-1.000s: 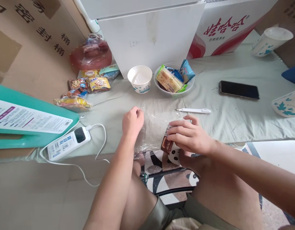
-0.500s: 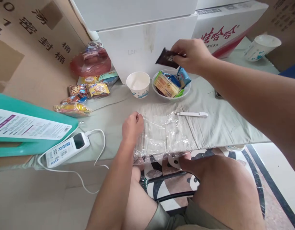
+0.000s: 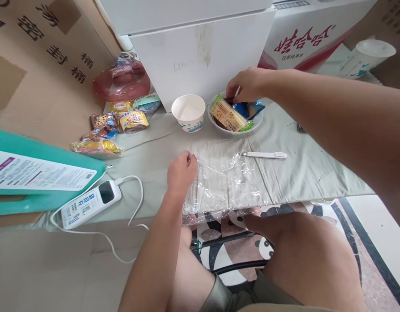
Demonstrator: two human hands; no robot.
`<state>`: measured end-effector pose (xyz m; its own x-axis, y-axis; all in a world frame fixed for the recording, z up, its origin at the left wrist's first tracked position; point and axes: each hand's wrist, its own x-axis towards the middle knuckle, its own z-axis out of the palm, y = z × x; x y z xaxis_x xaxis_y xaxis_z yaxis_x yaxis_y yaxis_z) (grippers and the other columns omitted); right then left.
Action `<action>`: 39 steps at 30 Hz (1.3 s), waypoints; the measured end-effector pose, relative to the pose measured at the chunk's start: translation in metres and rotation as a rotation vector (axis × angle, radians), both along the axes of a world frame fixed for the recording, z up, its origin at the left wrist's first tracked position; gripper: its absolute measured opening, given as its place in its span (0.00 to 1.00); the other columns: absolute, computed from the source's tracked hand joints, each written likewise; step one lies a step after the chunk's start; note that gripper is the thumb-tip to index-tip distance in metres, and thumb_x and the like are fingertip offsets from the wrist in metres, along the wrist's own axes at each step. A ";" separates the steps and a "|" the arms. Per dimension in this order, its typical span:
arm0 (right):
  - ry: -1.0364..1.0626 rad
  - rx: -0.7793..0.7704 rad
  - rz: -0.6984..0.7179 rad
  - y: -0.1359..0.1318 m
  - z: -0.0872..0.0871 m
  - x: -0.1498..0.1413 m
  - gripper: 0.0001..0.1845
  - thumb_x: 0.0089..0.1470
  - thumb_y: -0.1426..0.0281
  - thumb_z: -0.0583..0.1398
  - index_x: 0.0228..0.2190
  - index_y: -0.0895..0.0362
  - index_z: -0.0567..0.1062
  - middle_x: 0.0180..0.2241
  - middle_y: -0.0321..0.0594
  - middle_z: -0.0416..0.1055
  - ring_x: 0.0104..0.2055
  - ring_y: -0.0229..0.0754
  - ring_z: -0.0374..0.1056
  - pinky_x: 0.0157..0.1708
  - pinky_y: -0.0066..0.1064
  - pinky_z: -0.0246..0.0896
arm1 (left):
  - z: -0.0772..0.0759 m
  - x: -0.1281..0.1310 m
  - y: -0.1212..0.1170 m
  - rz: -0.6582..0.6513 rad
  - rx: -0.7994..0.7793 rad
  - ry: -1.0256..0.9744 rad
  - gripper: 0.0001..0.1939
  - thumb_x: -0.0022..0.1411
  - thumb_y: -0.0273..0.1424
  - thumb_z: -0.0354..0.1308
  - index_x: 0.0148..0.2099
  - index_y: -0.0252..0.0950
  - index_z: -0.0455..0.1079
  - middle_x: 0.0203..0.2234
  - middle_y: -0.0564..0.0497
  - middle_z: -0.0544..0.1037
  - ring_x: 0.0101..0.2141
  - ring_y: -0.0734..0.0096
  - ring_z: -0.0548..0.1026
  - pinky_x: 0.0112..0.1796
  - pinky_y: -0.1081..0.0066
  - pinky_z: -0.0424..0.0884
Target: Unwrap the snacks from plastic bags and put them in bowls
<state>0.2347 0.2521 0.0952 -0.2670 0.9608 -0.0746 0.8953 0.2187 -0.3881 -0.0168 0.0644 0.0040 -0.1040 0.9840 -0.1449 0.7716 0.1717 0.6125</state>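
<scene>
My left hand [image 3: 182, 171] is closed on the left edge of a clear plastic bag [image 3: 227, 180], which lies flat on the cloth and hangs over the front edge. My right hand [image 3: 247, 84] reaches into a white bowl [image 3: 234, 131] of wrapped snacks, its fingers pinched. A bit of dark wrapper [image 3: 230, 100] shows under the fingertips; most of that snack packet is hidden. In the bowl, a yellow and green cracker packet [image 3: 228, 113] leans in front of blue packets [image 3: 254, 108]. A paper cup [image 3: 188, 113] stands just left of the bowl.
A white utility knife [image 3: 264, 155] lies right of the bag. Several wrapped snacks [image 3: 133, 120] and a red plastic dish [image 3: 122, 84] are at the left, behind a green jug [image 3: 44, 173] and a white power strip [image 3: 91, 203]. White boxes [image 3: 200, 52] stand along the back.
My right hand has lowered the dark snack packet from above the bowl into it, and a blue packet there has tipped over. My left hand stays on the bag. The view has shifted slightly.
</scene>
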 end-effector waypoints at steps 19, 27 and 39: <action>0.439 0.496 -0.203 -0.249 -0.104 -0.012 0.15 0.56 0.69 0.60 0.46 0.51 0.75 0.45 0.45 0.77 0.48 0.51 0.75 0.49 0.47 0.72 | 0.003 -0.009 -0.003 -0.178 0.061 -0.400 0.13 0.66 0.36 0.52 0.29 0.39 0.66 0.25 0.53 0.78 0.25 0.71 0.73 0.31 0.70 0.66; 0.276 0.344 -0.041 -0.231 -0.123 -0.008 0.04 0.56 0.69 0.60 0.33 0.52 0.77 0.52 0.46 0.78 0.64 0.62 0.66 0.61 0.60 0.58 | 0.006 -0.021 -0.007 -0.348 -0.071 -0.683 0.14 0.62 0.42 0.56 0.30 0.38 0.67 0.28 0.47 0.82 0.21 0.74 0.73 0.25 0.71 0.68; 1.086 0.104 -0.608 -0.226 -0.108 0.013 0.13 0.50 0.59 0.67 0.31 0.52 0.71 0.26 0.31 0.70 0.24 0.35 0.68 0.28 0.29 0.66 | 0.001 -0.041 -0.002 -0.326 -0.019 -0.333 0.26 0.46 0.41 0.69 0.48 0.38 0.77 0.48 0.44 0.84 0.50 0.56 0.80 0.55 0.60 0.73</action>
